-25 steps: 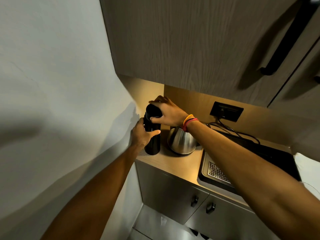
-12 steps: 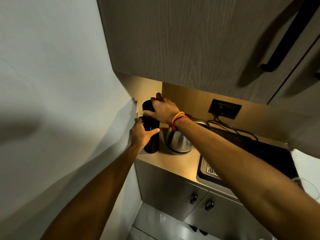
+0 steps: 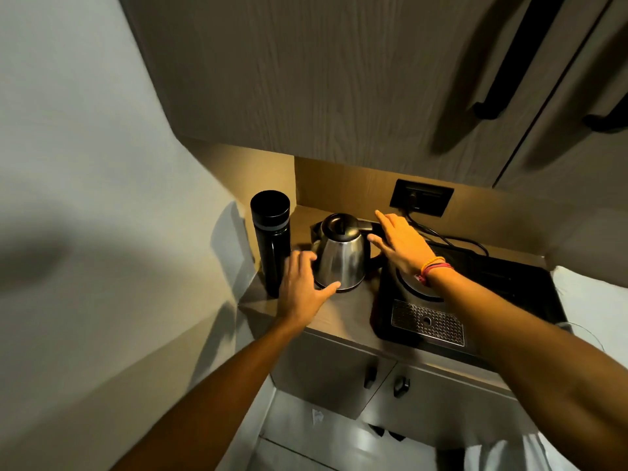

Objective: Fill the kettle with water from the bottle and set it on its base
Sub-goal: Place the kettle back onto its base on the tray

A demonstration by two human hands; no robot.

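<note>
Reaching toward kettle (image 3: pixel 341 258) with both hands; head view only. Kettle upright on counter (image 3: pixel 326 321), lid down, between bottle (image 3: pixel 271 239) at left and black tray (image 3: pixel 489 300) at right. Bottle upright in far left corner by wall, cap on, untouched. Round kettle base (image 3: pixel 416 287) on tray, partly hidden under right wrist; cord running from it toward wall socket (image 3: pixel 421 197).

Left hand (image 3: pixel 302 292): fingers spread and loose, thumb tip touching or just beside kettle's lower body, nothing gripped. Right hand (image 3: pixel 402 244): fingers extended and apart, resting on or just over black handle, not yet wrapped round it; contact cannot be told.

Risks, judged from layout:
- Kettle just beside bottle; a leftward nudge during lift likely tips the tall, narrow bottle against wall or off counter edge.
- Polished steel body gives left palm poor purchase; slip probable if lifted by body instead of handle.
- Lid appears closed; pouring before opening sends water over counter and toward socket and base.
- Cord lies near right hand; snagging could drag base.

Differences from earlier frames: both hands then on bottle, left round body, right on cap; now both off bottle and shifted right to kettle. Bottle position unchanged. Camera angled lower; tray grille and base now exposed.
</note>
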